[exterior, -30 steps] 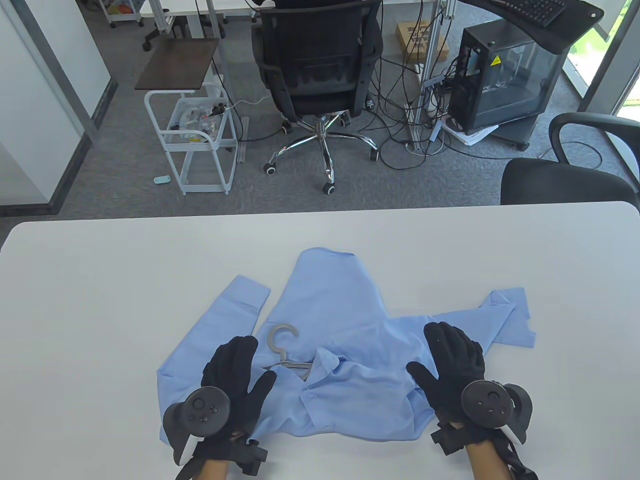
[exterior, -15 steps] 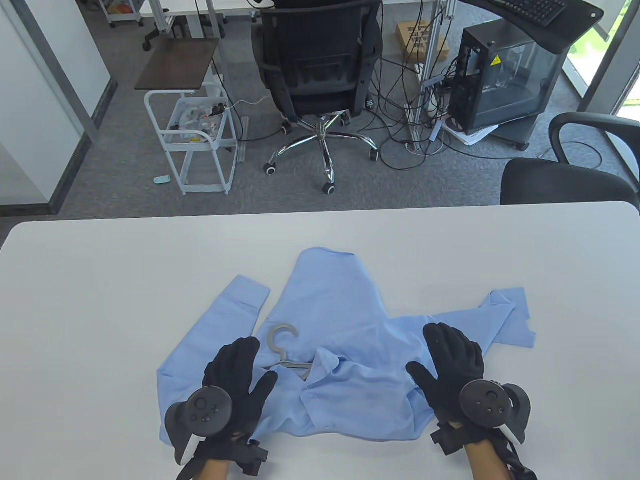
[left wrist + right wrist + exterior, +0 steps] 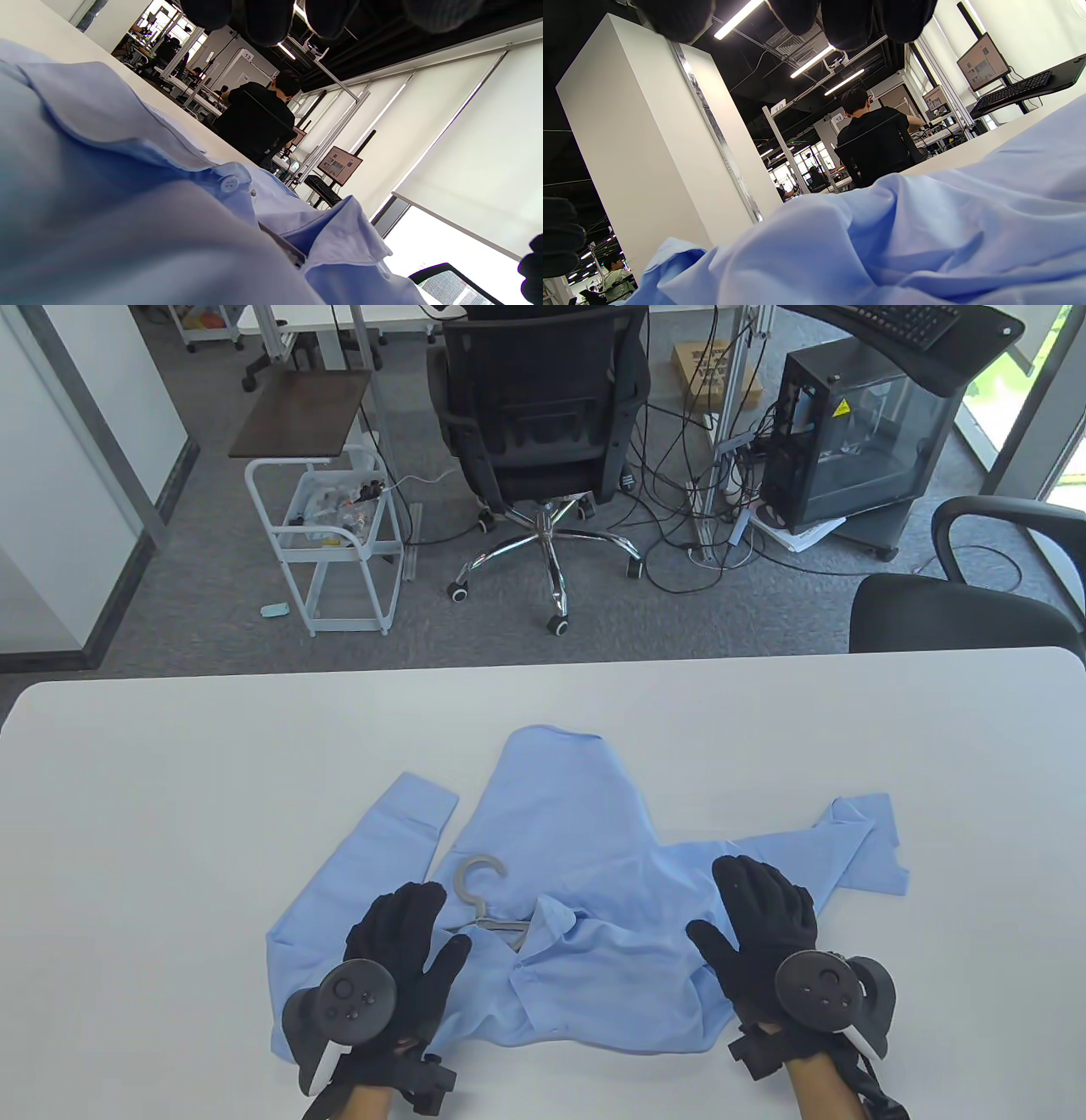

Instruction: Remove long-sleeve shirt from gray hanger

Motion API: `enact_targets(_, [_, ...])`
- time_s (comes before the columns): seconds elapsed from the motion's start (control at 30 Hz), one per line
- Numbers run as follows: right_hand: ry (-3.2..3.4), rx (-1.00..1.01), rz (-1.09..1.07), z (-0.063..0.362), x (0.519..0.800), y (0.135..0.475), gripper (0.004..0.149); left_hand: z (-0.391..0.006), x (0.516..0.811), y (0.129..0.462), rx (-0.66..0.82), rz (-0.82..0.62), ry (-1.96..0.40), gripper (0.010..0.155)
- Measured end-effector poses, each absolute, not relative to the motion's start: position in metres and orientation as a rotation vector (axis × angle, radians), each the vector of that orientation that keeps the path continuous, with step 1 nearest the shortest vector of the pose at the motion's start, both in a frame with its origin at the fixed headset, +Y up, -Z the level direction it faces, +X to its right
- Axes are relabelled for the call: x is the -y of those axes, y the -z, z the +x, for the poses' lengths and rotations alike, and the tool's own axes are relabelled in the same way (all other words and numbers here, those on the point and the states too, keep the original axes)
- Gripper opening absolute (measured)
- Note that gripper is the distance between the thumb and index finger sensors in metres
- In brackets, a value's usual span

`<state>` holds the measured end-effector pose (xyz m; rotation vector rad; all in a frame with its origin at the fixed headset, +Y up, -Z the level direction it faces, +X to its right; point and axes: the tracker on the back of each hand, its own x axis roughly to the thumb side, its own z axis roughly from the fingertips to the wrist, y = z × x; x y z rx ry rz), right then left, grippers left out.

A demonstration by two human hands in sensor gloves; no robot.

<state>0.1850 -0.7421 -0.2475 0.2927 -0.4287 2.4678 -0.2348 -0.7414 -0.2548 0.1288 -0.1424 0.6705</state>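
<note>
A light blue long-sleeve shirt (image 3: pixel 585 857) lies spread on the white table (image 3: pixel 170 814). A gray hanger (image 3: pixel 482 899) sits inside it; its hook and neck stick out of the collar, the rest is hidden under cloth. My left hand (image 3: pixel 405 937) lies flat and open on the shirt's left shoulder, just left of the hanger neck. My right hand (image 3: pixel 759 912) lies flat and open on the shirt's right side. The left wrist view shows the collar and a button (image 3: pixel 229 184) close up; the right wrist view shows folds of the shirt (image 3: pixel 925 237).
The table's near edge runs just below my wrists. Beyond the far edge stand a black office chair (image 3: pixel 543 415), a white cart (image 3: pixel 335 551), a computer case (image 3: pixel 865 432) and another chair (image 3: pixel 959 611) at the right.
Almost nothing: both hands stay flat on the shirt, each sliding very slightly toward me. Shirt and hanger have not moved.
</note>
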Motion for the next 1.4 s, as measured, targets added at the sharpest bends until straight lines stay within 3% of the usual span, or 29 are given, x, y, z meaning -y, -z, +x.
enact_targets(0.3, [-2.460,0.461,0.267,0.189,0.740,0.246,0.075,-0.225,0.734,0.257,0.082,0.171,-0.643,0.075])
enact_targets(0.6, [-2.471,0.445,0.279,0.185,0.740,0.246,0.073,-0.207,0.718,0.285,0.044,0.045,-0.514,0.084])
enact_targets(0.8, [-2.490,0.423,0.294,0.182,0.741,0.247,0.073,-0.197,0.727,0.315,-0.016,-0.111,-0.393,0.089])
enact_targets(0.97, [-2.490,0.423,0.297,0.182,0.741,0.247,0.073,-0.183,0.741,0.344,-0.070,-0.207,-0.377,0.086])
enact_targets(1.1, [-2.483,0.420,0.290,0.183,0.741,0.247,0.073,-0.176,0.756,0.363,-0.119,-0.267,-0.213,0.082])
enact_targets(1.23, [-2.487,0.402,0.287,0.183,0.742,0.249,0.073,-0.175,0.772,0.374,-0.122,-0.397,-0.203,0.089])
enact_targets(1.4, [-2.485,0.400,0.289,0.182,0.743,0.248,0.073,-0.170,0.783,0.378,-0.063,-0.294,-0.016,0.092])
